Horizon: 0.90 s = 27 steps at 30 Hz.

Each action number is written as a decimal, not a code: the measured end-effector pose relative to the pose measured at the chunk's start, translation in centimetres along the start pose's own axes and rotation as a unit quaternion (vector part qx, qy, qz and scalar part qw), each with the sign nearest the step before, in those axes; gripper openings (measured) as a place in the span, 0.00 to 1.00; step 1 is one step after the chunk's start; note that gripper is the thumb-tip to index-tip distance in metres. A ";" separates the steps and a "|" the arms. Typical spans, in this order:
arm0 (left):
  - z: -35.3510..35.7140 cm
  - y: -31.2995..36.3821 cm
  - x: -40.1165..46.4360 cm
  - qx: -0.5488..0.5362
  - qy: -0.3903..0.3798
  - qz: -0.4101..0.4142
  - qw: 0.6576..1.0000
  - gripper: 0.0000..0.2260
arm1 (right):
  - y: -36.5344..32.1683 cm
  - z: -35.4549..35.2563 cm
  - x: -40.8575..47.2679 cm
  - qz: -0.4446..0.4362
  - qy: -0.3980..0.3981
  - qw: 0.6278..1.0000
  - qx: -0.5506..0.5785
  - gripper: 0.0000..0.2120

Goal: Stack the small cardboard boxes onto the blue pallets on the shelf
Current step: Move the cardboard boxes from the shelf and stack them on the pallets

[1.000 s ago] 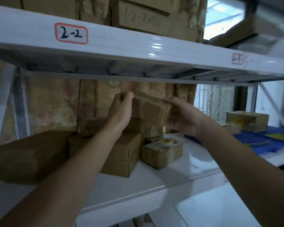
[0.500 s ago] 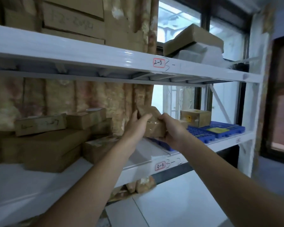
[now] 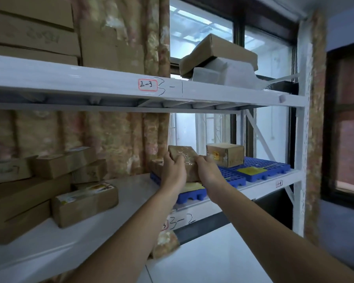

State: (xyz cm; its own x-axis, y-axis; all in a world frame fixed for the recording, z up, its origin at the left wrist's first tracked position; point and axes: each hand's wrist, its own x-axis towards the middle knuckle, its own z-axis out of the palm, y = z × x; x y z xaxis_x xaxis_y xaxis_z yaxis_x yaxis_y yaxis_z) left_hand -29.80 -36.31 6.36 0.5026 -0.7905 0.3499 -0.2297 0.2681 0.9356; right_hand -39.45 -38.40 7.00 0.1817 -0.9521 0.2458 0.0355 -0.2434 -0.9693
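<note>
Cardboard box (image 3: 185,163) is gripped between both hands, left hand (image 3: 173,170) and right hand (image 3: 207,169) on opposite sides, directly above the near blue pallet (image 3: 194,194) on the shelf (image 3: 131,193); placement appears straight down.

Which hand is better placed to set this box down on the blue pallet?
Right, probably. Both hands grip the box, but the right hand sits over the blue pallet; the left hand is nearer its edge.

Patterned curtain (image 3: 119,135) behind shelving; window (image 3: 200,35) beyond; white wrapped parcel (image 3: 223,73) on upper level.
</note>
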 end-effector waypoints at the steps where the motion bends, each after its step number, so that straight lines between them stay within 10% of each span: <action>1: 0.3 -0.3 0.9 -0.001 0.001 -0.004 1.000 0.24 | 0.0 0.0 0.8 -0.003 0.002 1.000 -0.005 0.11; 15: 1.4 -2.2 12.3 -0.009 0.040 -0.021 0.999 0.24 | -0.2 2.1 12.2 -0.066 -0.014 0.995 -0.078 0.17; 20: 0.3 -2.9 14.5 0.025 0.093 0.011 0.995 0.05 | 1.1 3.7 16.2 -0.098 -0.073 0.989 -0.088 0.18; 27: -0.4 -6.0 18.0 0.095 0.103 0.019 0.990 0.40 | 2.0 4.0 21.3 -0.104 -0.161 0.968 -0.160 0.20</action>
State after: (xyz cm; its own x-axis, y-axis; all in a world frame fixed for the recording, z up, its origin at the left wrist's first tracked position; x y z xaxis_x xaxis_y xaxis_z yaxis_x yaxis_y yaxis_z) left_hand -19.06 -51.94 7.08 0.6458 -0.6469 0.4055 -0.3944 0.1721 0.9027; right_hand -31.54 -58.40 10.28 0.5018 -0.7824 0.3688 -0.1925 -0.5167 -0.8343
